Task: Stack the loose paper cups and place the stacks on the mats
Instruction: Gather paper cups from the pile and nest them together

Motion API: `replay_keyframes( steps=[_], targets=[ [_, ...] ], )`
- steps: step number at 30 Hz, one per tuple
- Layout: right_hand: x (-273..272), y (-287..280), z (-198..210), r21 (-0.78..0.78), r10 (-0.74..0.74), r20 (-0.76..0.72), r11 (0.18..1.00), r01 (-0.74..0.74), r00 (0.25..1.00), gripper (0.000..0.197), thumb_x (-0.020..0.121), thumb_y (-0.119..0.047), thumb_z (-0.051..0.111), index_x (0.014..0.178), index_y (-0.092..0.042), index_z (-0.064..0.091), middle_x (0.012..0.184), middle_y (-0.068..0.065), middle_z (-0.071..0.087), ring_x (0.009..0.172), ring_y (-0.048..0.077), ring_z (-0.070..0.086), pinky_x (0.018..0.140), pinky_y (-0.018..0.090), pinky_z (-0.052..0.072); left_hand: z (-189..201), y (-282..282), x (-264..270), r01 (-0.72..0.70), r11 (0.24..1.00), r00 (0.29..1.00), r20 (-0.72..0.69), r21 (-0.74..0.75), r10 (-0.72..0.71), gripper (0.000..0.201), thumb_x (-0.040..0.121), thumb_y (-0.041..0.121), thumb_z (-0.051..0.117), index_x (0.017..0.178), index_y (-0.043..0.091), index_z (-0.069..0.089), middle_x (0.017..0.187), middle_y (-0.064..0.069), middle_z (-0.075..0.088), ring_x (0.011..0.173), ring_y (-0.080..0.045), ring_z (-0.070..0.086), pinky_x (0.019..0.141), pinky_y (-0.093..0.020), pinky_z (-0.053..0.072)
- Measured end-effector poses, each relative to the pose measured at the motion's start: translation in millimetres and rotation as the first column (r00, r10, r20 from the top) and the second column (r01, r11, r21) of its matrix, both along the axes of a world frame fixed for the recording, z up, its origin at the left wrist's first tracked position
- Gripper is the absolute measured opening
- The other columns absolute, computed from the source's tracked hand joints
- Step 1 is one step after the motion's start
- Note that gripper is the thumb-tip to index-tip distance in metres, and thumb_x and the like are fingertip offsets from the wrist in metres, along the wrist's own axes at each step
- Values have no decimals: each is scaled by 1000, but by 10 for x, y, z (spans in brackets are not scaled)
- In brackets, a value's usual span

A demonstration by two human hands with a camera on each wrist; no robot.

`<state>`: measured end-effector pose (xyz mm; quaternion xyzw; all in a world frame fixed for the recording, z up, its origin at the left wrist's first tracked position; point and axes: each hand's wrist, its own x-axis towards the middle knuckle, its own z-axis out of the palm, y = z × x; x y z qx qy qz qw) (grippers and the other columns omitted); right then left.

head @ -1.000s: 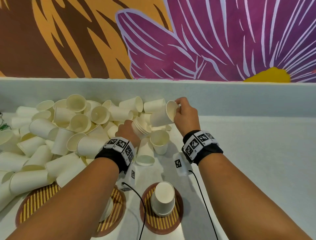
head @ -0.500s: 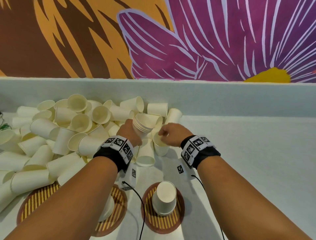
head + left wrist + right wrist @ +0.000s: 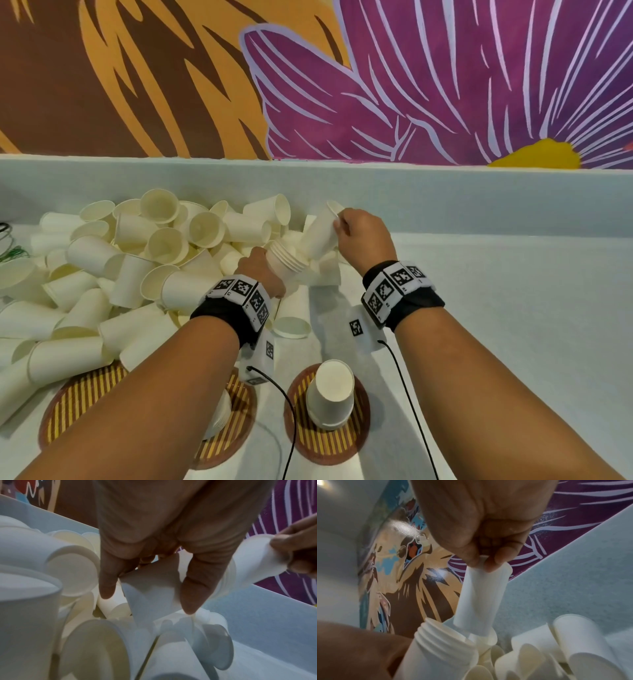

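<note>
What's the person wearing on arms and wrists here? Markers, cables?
Both forearms are bare, no sleeves. Each wrist carries a black fabric band topped by a white block tiled with black-and-white square fiducial tags. A white camera module hangs under each wrist, with a tag of its own. A thin black cable runs from each module back toward the body. No gloves on either hand.

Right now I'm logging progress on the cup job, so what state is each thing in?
left hand: grips the nested stack.
nested stack: tilted, open end toward the right hand.
right hand: fingers pinch the single cup's rim.
single cup: lifted, base at the stack's mouth, not seated.
pile of loose cups: unstacked, lying every way.
right mat: holds an upside-down stack.
</note>
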<state>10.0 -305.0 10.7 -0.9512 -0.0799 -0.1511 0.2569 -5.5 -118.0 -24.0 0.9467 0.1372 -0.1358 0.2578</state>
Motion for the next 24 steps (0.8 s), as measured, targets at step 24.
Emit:
replay_keyframes(
  steps=[24],
  targets=[
    [79, -1, -736, 178, 42, -558, 981, 70, 829, 25, 94, -16, 50, 104, -3, 68, 93, 11, 64, 87, 22, 57, 86, 35, 49, -83, -32, 102, 18, 999, 1000, 16, -52, -17, 79, 59, 15, 85, 126, 10, 42, 114, -8, 60, 103, -30, 60, 81, -36, 49]
  ],
)
